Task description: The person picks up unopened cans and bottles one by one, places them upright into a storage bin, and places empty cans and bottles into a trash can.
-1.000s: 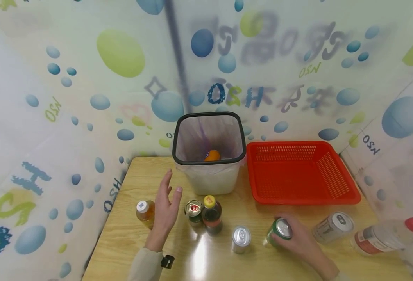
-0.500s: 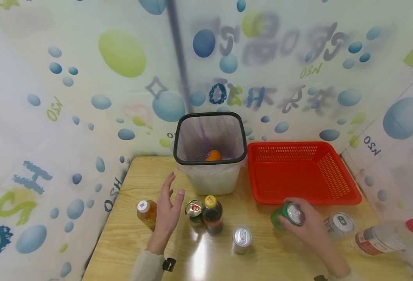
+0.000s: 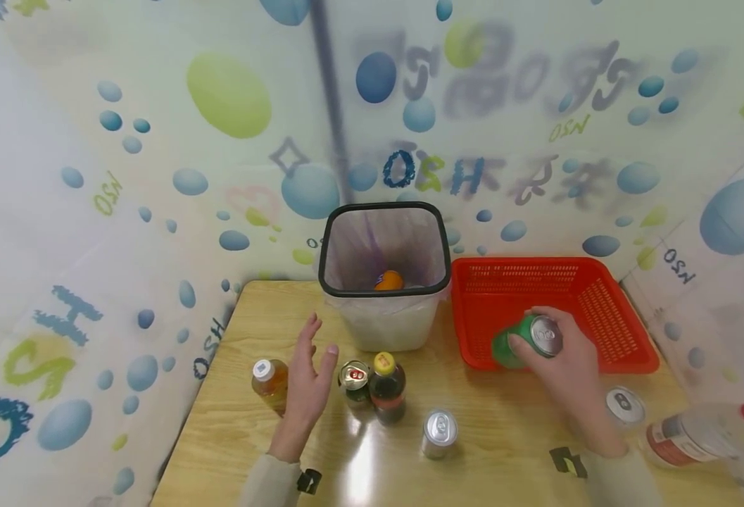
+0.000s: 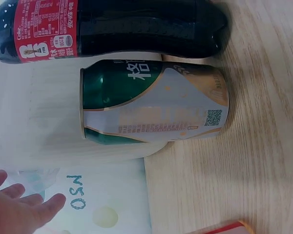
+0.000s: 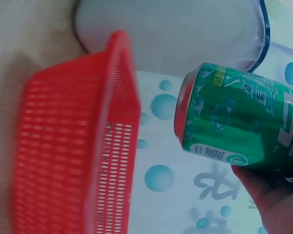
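Note:
My right hand [image 3: 568,355] grips a green soda can [image 3: 524,341] with a silver top, held up over the near rim of the red basket [image 3: 473,358]. In the right wrist view the green can [image 5: 234,117] is tilted above the basket's side [image 5: 58,141]. My left hand [image 3: 308,387] hovers with fingers spread, holding nothing. It is between a bottle of amber drink [image 3: 273,386] and a green-and-gold can [image 3: 354,380]. That can [image 4: 156,102] stands beside a cola bottle [image 4: 136,29] with a yellow cap.
A bin [image 3: 384,327] with a liner stands at the back, an orange can [image 3: 389,280] inside. A silver can [image 3: 439,433] stands in front. At right are another can [image 3: 625,406] and a red-capped clear bottle [image 3: 695,433]. Patterned sheeting [image 3: 232,176] encloses the table [image 3: 219,436].
My right hand has lifted the green can off the table and carried it up and right to the basket's near edge. My left hand has barely moved.

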Demonstrator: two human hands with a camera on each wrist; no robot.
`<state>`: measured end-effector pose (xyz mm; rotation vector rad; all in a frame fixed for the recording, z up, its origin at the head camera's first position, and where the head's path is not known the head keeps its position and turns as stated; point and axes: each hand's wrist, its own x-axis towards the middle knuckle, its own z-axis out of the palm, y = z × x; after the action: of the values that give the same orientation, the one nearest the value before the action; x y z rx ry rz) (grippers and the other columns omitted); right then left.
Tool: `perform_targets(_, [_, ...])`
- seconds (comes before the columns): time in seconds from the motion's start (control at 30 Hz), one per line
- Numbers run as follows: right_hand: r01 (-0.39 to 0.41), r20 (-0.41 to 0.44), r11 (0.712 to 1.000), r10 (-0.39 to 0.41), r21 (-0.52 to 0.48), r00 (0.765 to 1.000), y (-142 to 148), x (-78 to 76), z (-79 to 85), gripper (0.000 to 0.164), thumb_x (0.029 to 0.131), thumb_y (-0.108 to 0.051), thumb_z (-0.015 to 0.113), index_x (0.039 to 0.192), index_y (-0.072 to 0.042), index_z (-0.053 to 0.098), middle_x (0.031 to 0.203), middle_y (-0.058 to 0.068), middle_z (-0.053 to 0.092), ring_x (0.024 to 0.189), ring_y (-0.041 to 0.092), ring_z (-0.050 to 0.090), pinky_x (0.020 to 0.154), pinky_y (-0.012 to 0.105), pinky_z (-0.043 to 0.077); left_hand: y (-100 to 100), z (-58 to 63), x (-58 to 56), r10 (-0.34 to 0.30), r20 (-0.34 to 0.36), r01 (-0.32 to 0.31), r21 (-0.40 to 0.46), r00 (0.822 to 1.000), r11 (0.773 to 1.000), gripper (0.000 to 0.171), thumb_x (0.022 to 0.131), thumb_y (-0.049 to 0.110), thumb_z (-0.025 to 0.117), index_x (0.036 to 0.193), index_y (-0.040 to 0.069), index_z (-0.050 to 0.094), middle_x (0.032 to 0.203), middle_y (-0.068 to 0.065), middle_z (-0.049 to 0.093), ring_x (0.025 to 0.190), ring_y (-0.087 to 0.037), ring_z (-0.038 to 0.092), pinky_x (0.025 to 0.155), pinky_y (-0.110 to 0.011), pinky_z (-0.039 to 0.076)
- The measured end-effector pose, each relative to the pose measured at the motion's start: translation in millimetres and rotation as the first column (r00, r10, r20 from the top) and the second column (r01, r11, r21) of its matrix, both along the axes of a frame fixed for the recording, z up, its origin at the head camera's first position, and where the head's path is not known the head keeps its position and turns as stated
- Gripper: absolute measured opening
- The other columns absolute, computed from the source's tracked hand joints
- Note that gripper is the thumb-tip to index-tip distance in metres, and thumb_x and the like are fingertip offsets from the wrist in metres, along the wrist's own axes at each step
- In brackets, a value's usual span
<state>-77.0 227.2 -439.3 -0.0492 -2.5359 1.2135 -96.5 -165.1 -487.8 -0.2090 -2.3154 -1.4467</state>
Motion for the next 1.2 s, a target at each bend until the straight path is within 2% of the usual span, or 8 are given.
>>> perform_targets(0.17, [0.021,-0.016,1.0,-0.022,-0.017,1.0,-1,-26.6,14.3,0.056,0.093,-0.035,0.079,0.136,-0.009,0.055,0.123,0.014,0.064,0.103,0.029,0.06,0.073,0.018,0.048,0,-1.5,0.6,-0.002,-0.002,0.002,0.008,1.0,1.0,0.054,0.101,0.014,0.062,0.151,-0.002,0.046,0.163,-0.016,0.039,0.146,-0.039,0.04,0.109,-0.063,0.041])
perform_targets(0.37, [0.016,-0.007,0.999,-0.016,-0.035,1.0,-2,-66.5,24.3,0.06,0.095,-0.041,0.074,0.138,-0.005,0.052,0.124,0.017,0.063,0.105,0.033,0.058,0.079,0.038,0.05,-1,-3.5,4.3,-0.006,0.014,0.006,-0.002,1.0,1.0,0.055,0.102,0.015,0.061,0.152,0.0,0.045,0.164,-0.015,0.038,0.146,-0.038,0.04,0.109,-0.063,0.041])
perform_targets(0.53, [-0.04,0.015,0.999,0.04,-0.012,0.999,-2,-97.9,22.4,0.062,0.097,-0.04,0.07,0.14,-0.001,0.048,0.128,0.021,0.06,0.108,0.038,0.059,0.084,0.051,0.054,-1,-4.9,8.3,-0.01,0.031,0.01,-0.001,0.999,1.0,0.055,0.102,0.015,0.061,0.153,0.001,0.045,0.164,-0.016,0.037,0.147,-0.037,0.039,0.11,-0.063,0.04])
perform_targets(0.73, [-0.085,0.085,0.996,0.084,0.013,0.993,-2,-130.1,6.4,0.064,0.099,-0.04,0.068,0.141,0.002,0.044,0.129,0.025,0.058,0.11,0.042,0.058,0.089,0.059,0.056,2,-9.0,13.2,-0.011,0.054,0.011,0.002,0.998,1.0,0.054,0.102,0.016,0.061,0.153,0.002,0.045,0.163,-0.015,0.038,0.146,-0.036,0.04,0.111,-0.061,0.041])
perform_targets(1.0, [-0.1,0.221,0.994,0.088,0.042,0.971,-8,-167.1,-26.2,0.066,0.097,-0.043,0.069,0.138,0.0,0.041,0.128,0.024,0.057,0.112,0.042,0.058,0.095,0.059,0.055,5,-11.4,17.3,-0.008,0.03,0.008,0.007,1.0,1.0,0.055,0.101,0.013,0.062,0.153,0.003,0.045,0.164,-0.014,0.038,0.146,-0.035,0.042,0.109,-0.062,0.042])
perform_targets(1.1, [-0.116,0.267,0.993,0.107,0.018,0.958,-5,-177.6,-34.6,0.068,0.097,-0.043,0.07,0.139,0.001,0.039,0.128,0.025,0.056,0.112,0.043,0.057,0.097,0.059,0.054,6,-10.3,17.3,-0.009,0.029,0.009,0.012,1.0,1.0,0.055,0.101,0.012,0.063,0.152,0.003,0.046,0.164,-0.013,0.038,0.146,-0.035,0.042,0.11,-0.062,0.042])
perform_targets(1.2, [-0.122,0.333,0.992,0.127,-0.035,0.934,1,-187.0,-41.8,0.071,0.098,-0.043,0.069,0.142,0.002,0.035,0.131,0.026,0.052,0.116,0.044,0.053,0.102,0.06,0.051,8,-8.1,16.4,-0.016,0.029,0.015,0.016,0.999,1.0,0.055,0.1,0.012,0.063,0.152,0.002,0.046,0.163,-0.013,0.039,0.145,-0.036,0.042,0.109,-0.062,0.042])
